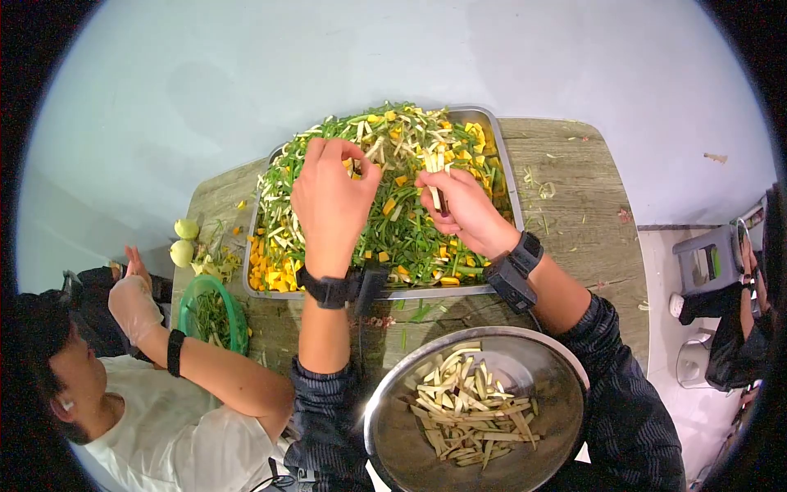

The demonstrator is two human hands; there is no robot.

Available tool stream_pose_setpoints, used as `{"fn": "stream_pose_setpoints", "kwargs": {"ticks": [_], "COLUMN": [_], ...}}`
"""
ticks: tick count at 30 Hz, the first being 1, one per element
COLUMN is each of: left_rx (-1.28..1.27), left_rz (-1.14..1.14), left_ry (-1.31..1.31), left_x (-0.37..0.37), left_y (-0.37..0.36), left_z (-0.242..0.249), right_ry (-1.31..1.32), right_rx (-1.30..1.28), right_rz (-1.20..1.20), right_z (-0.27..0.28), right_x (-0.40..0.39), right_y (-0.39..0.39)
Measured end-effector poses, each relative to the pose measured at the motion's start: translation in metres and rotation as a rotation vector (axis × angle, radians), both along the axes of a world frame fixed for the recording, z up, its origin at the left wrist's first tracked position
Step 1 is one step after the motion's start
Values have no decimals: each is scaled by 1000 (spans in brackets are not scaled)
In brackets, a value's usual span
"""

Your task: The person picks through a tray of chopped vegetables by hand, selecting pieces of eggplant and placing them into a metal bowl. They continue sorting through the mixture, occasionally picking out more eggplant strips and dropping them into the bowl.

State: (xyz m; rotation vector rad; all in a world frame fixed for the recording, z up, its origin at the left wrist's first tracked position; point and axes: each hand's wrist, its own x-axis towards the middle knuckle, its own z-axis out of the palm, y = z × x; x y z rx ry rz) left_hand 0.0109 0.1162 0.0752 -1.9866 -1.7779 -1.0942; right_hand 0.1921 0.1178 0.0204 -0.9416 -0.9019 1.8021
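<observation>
Held strips: The pale strips [436, 182] stand in a small upright bundle, above the front-right half of the chopped vegetables.
Right hand: Your right hand [461, 205] grasps the pale strips between thumb and fingers.
Left hand: Your left hand [329, 193] is above the left half of the tray, apart from the right, fingers curled toward the thumb; whether anything is between them, you cannot tell.
Tray: The metal tray [511, 184] carries a heap of chopped green stems, pale sticks and orange pieces [275, 272].
Bowl: The steel bowl [566, 377] is on your side of the tray, between your forearms, with a pile of loose cut sticks [475, 410] inside.
Wrists: You wear a black device on each wrist.
Table: The wood-grain table [574, 168] supports the tray; scraps lie scattered right of it.
Left side: Two round pale-green vegetables [182, 252] lie near a green basket [239, 316] holding green stems.
Co-worker: A person [164, 426] sits at your left, one gloved hand [134, 305] raised beside the basket.
Right side: A grey stool [703, 261] stands on the floor beyond the table.
</observation>
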Motion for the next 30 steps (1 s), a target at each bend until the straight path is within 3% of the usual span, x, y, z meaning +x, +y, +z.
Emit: {"fn": "stream_pose_setpoints", "kwargs": {"ticks": [1, 3, 6, 8, 11, 14, 16, 17, 20, 22, 25, 30], "left_rx": [-1, -196, -371, -397, -407, -364, -486, -486, -458, -318, -146, -143], "left_rz": [-2, -239, -417, -426, -221, -279, -494, -493, -352, 106, 229, 219], "left_ry": [1, -155, -149, -118, -110, -101, -150, -151, -150, 49, 164, 192], "left_x": [2, 12, 29, 32, 34, 26, 24, 22, 14, 6, -3, -3], "left_y": [-4, -12, -21, -18, -18, -14, -13, -12, -9, -3, 7, 13], "left_z": [3, 5, 5, 1, 2, -3, -4, -3, -1, -2, -15, -28], "right_ry": [1, -28, 48, 106, 160, 218, 176, 132, 113, 92, 73, 56], "right_rx": [-1, 29, 0, -58, -60, -69, -70, -70, -60, -66, -35, -33], "right_rz": [-2, 8, -1, -24, 5, 16, -11, -38, -54, -34, 20, -6], "right_z": [0, -3, -12, -12, -10, -1, -7, -9, -9, -7, -7, -4], "right_x": [0, -1, 3, 3, 6, 6, 5, 5, 6, 5, 6, 3], "right_y": [0, 1, 4, 5, 6, 3, 6, 7, 7, 7, 6, 4]}}
